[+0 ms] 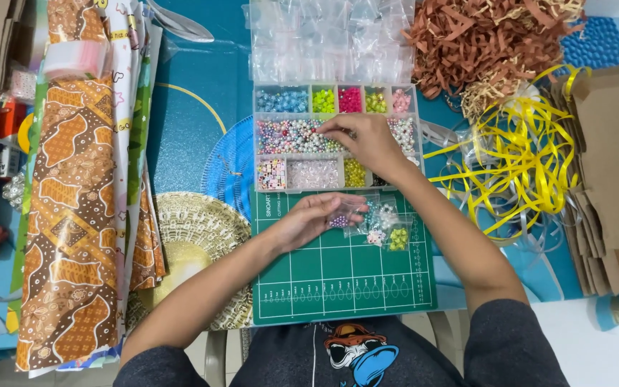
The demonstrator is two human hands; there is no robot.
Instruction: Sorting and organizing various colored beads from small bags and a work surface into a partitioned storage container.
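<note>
A clear compartment box of coloured beads [313,174] stands at the far edge of a green cutting mat [342,276]. My right hand [367,143] reaches into the box's middle row, fingertips pinched in the pastel mixed beads. My left hand [309,218] hovers over the mat and holds a small clear bag [345,215] with a few purple beads inside. Small filled bead bags [385,229] lie on the mat right beside it.
A pile of empty clear bags [331,39] lies behind the box. Brown paper shred [481,36], yellow ribbon [517,158] and flat cardboard boxes [614,172] sit to the right. Patterned wrapping sheets [84,179] and a woven round mat [195,229] are on the left.
</note>
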